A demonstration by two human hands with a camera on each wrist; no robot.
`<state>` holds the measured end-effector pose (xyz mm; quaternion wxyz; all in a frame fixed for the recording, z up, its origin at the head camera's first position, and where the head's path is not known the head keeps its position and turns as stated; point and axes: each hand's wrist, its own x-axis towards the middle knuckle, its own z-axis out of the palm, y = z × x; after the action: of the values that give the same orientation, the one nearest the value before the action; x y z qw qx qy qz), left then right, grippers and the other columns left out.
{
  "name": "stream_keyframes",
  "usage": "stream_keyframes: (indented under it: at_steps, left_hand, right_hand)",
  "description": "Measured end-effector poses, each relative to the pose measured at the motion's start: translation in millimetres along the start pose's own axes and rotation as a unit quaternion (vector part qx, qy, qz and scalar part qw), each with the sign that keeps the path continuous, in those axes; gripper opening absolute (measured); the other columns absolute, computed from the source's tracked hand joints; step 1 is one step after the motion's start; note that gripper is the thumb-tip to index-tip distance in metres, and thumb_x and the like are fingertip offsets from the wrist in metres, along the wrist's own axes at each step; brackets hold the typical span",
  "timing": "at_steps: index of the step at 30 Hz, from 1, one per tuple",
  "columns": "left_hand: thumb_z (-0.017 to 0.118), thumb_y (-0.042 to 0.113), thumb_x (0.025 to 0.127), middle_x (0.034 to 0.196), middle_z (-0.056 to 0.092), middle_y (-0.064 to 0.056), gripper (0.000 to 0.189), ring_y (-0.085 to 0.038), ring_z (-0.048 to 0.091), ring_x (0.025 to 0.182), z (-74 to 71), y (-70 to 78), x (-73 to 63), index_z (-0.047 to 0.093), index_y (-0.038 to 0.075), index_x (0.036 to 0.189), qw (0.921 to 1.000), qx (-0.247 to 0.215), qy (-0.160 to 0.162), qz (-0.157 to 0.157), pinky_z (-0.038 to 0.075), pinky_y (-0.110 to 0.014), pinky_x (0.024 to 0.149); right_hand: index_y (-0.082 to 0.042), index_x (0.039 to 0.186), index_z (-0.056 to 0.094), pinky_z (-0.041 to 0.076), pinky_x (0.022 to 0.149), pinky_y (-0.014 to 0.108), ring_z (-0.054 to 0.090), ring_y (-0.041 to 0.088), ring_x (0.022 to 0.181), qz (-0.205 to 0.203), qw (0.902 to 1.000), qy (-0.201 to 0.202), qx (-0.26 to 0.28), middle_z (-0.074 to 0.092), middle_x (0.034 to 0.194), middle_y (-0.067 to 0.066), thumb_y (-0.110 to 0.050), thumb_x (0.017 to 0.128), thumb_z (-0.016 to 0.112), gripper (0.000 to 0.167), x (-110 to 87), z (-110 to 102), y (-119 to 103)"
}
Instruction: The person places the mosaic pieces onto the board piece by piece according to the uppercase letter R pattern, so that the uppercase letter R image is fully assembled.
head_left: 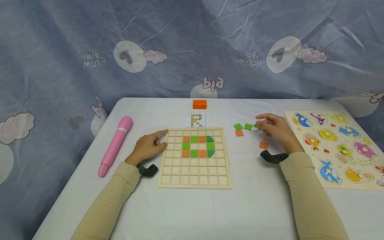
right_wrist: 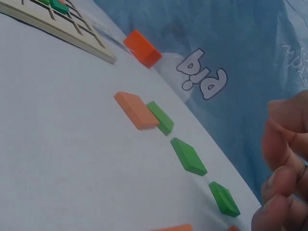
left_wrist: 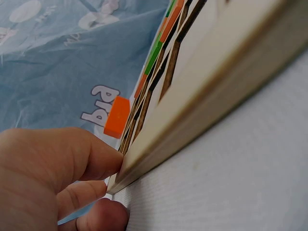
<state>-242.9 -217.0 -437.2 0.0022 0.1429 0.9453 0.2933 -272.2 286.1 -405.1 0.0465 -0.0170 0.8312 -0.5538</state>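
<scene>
A square wooden grid board (head_left: pixel 194 170) lies on the table with orange and green tiles (head_left: pixel 194 153) in its upper cells, forming a closed loop. My left hand (head_left: pixel 147 146) touches the board's left edge with thumb and index finger, near the upper corner. To the right of the board, my right hand (head_left: pixel 277 130) hovers by a green tile (right_wrist: pixel 224 199), its fingers loosely bent with nothing visible between them. Two more green tiles (head_left: pixel 248 127) and an orange tile (head_left: pixel 239 133) lie beside it. Another orange tile (head_left: pixel 263 145) lies nearer the wrist.
Behind the board lie a pattern card (head_left: pixel 195 119) with a coloured letter R and an orange block (head_left: pixel 199 104). A pink stick-shaped object (head_left: pixel 115 145) lies at the left. On the right is a sea-animal puzzle board (head_left: pixel 339 146). A patterned curtain (head_left: pixel 192 50) hangs behind the table.
</scene>
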Motion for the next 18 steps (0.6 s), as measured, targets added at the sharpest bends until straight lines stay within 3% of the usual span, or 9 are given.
stream_keyframes:
  at_steps: [4, 7, 13, 18]
  left_hand:
    - [0.073, 0.025, 0.098, 0.071, 0.059, 0.004, 0.058, -0.014, 0.051, 0.062, 0.2, 0.5, -0.5, 0.063, 0.01, 0.153, 1.0, 0.0, 0.002, 0.001, 0.036, -0.033, 0.06]
    - [0.073, 0.024, 0.097, 0.07, 0.058, 0.004, 0.058, -0.013, 0.05, 0.061, 0.5, 0.6, -0.4, 0.063, 0.01, 0.153, 1.0, -0.001, 0.004, 0.003, 0.036, -0.032, 0.059]
    - [0.073, 0.024, 0.098, 0.07, 0.058, 0.004, 0.058, -0.013, 0.05, 0.062, 0.4, 0.8, -0.4, 0.063, 0.01, 0.153, 1.0, 0.0, 0.004, 0.001, 0.036, -0.032, 0.059]
    - [0.072, 0.025, 0.098, 0.071, 0.058, 0.004, 0.058, -0.014, 0.051, 0.063, 0.0, 0.8, -0.8, 0.063, 0.011, 0.154, 1.0, 0.003, 0.001, -0.003, 0.036, -0.033, 0.06]
  right_hand:
    - [-0.027, 0.122, 0.068, 0.053, 0.068, 0.022, 0.058, 0.008, 0.071, 0.023, 0.9989, 0.013, 0.038, 0.067, 0.087, -0.009, -0.023, 0.109, 0.067, 0.014, -3.7, -8, 5]
    - [-0.027, 0.12, 0.069, 0.053, 0.066, 0.021, 0.059, 0.007, 0.07, 0.03, 0.9978, 0.017, 0.057, 0.069, 0.087, -0.01, -0.022, 0.109, 0.067, 0.013, -3.9, -12, 8]
    - [-0.016, 0.125, 0.068, 0.054, 0.063, 0.021, 0.06, 0.005, 0.067, 0.026, 0.9971, 0.022, 0.067, 0.069, 0.083, -0.01, -0.02, 0.108, 0.068, 0.018, -1.9, -13, 13]
    - [0.002, 0.14, 0.059, 0.055, 0.065, 0.019, 0.06, 0.004, 0.068, 0.042, 0.9977, 0.042, 0.034, 0.066, 0.081, -0.012, -0.021, 0.108, 0.067, 0.04, 2.4, -9, 19]
